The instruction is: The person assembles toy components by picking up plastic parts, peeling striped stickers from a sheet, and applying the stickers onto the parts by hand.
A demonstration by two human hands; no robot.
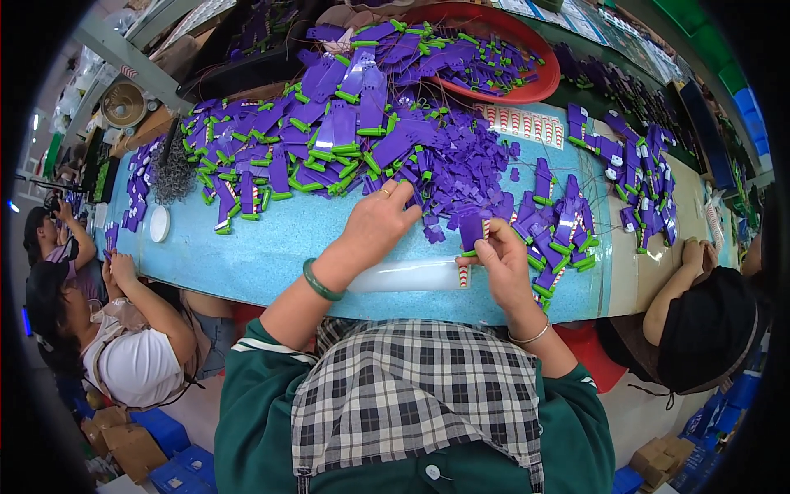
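Note:
My right hand (pixel 506 262) pinches a flat purple plastic piece (pixel 471 230) with a green end and a red-and-white striped edge. Just below it, a striped sticker (pixel 464 277) lies at the end of a whitish, glossy strip (pixel 403 276) on the table. My left hand (pixel 380 222) reaches to the near edge of a big heap of purple pieces with green ends (pixel 333 132). Its fingers are drawn together, and their tips are partly hidden against the heap. Beside them lies a mound of small purple parts (pixel 461 160).
A red basin (pixel 539 82) of similar pieces stands at the back. A sheet of striped stickers (pixel 527 125) lies before it. More pieces (pixel 559 235) are piled right of my right hand. At left are a white round lid (pixel 160 224) and grey metal bits (pixel 173 177). People sit on both sides.

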